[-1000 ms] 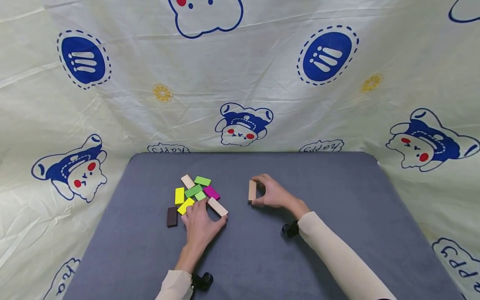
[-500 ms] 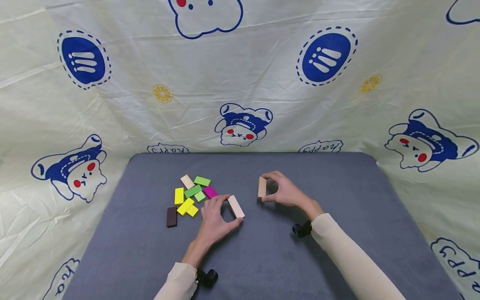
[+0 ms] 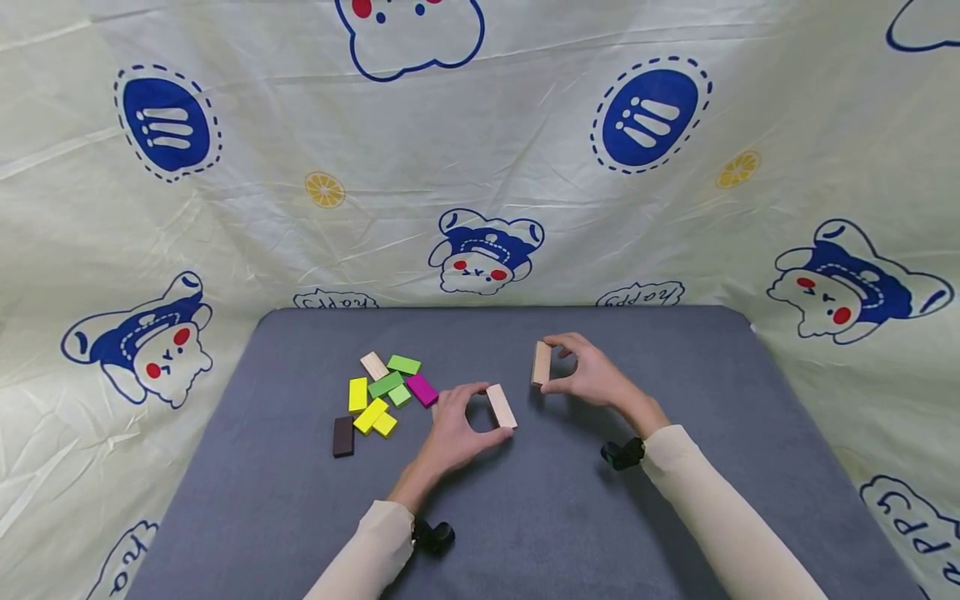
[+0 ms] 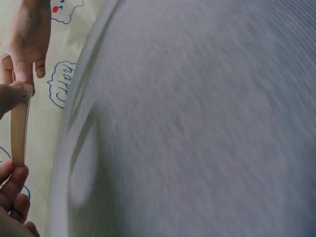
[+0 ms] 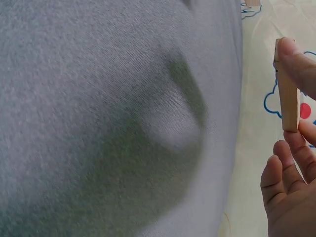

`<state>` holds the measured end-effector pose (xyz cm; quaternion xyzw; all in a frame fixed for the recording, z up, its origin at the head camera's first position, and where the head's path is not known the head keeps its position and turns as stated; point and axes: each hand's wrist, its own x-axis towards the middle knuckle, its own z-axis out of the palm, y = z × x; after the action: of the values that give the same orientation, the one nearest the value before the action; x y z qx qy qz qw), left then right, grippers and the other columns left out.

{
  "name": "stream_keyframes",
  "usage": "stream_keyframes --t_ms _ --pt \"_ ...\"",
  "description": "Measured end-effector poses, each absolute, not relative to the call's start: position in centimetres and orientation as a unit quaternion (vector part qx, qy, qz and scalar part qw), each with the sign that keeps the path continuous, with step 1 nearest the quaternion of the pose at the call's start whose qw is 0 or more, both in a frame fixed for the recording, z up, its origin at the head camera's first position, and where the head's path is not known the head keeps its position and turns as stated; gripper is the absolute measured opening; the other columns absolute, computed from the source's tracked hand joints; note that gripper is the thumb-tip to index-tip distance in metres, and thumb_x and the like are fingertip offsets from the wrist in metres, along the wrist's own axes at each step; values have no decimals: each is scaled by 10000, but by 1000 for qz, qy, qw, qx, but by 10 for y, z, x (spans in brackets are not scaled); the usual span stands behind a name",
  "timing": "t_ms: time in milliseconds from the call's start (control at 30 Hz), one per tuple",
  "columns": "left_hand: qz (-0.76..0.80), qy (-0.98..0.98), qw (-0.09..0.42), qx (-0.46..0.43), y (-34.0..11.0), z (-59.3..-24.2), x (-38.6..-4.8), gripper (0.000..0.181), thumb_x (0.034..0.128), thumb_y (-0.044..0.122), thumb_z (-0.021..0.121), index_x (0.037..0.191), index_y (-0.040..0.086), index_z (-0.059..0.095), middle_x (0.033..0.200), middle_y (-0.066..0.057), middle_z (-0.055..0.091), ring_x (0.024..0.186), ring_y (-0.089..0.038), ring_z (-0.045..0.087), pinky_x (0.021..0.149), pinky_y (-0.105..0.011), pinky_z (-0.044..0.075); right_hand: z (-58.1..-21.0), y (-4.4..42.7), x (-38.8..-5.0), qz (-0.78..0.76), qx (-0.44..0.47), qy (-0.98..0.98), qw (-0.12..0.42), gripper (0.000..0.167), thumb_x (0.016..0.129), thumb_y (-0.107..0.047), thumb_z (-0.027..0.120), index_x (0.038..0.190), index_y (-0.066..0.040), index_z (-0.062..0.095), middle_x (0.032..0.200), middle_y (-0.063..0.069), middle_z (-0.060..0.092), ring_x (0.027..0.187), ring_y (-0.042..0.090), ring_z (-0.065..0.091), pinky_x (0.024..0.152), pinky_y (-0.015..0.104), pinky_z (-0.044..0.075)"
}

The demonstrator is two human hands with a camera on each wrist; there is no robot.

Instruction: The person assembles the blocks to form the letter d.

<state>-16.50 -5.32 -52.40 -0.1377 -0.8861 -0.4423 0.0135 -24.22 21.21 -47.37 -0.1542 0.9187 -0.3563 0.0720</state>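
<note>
A pale wooden block is pinched lengthwise between the thumb and fingers of my left hand, near the middle of the table. The left wrist view shows this block held by its two ends. To the right and a little farther back, my right hand pinches another wooden block by its ends. That block appears in the right wrist view between thumb and fingertips, with shadow on the cloth beside it. A gap separates the two held blocks.
Left of my left hand lie a magenta block, several green blocks, several yellow blocks, a light wooden block and a dark brown block. A patterned cloth hangs behind the grey table.
Both hands have moved to the right with their blocks, the left one away from the coloured blocks. A small yellow block that the left hand covered has come into view.
</note>
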Motion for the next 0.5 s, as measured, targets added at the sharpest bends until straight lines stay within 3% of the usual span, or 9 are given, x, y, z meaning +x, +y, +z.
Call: stream_keyframes --t_ms 500 --pt "-429 -888 -7 -165 -26 -531 -168 752 783 442 877 1419 160 591 1416 -43 613 1249 -255 472 1011 -541 339 -468 221 -246 -358 -147 921 54 814 803 -283 893 1499 -115 503 1517 123 471 1265 352 525 914 519 512"
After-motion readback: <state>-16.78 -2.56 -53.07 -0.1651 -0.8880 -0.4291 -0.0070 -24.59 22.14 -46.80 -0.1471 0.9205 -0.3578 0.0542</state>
